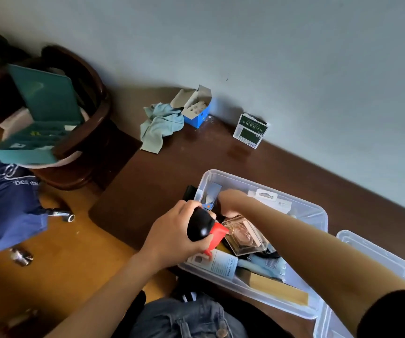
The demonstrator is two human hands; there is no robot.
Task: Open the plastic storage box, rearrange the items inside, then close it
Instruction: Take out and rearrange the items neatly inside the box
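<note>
Currently, the left hand (pixel 172 234) is gripping a black-and-red object (pixel 205 229), fingers clamped on it, over the open box (pixel 318 217). The right hand (pixel 230 200) is reaching inside; its finger state cannot be determined.

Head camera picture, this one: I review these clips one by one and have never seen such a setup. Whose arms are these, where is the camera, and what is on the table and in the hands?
There is no machine here. A person wears one wide-angle camera on the head, looking down at their own two bare arms, so the picture tilts and bends.

The left hand grips a black and red object over the near corner of the clear plastic storage box. The right hand reaches down among the items at the box's far end; what it holds, if anything, is hidden. The box is open; its lid lies beside it on the right.

Farther back on the dark table lie a light blue cloth, an open blue carton and a small green and white box by the wall.
</note>
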